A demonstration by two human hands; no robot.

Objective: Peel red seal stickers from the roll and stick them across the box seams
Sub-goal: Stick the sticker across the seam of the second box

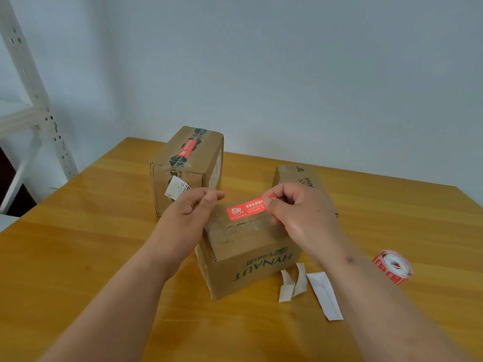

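Laying 1 red seal sticker over the seam

The right hand (295,210) pinches the red paper seal sticker (245,209) above the brown cardboard HYNAUT box (251,259); the left hand (193,207), loosely curled, holds nothing. Best to centre it across the seam, then press flat.

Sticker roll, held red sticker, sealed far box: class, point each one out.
Sticker roll (392,267), head view: its white core.
Held red sticker (241,210), head view: printed left end.
Sealed far box (183,176), head view: near face.

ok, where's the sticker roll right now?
Head view: the sticker roll lies on the table, far right, beside the right forearm, right of the white backing strips.
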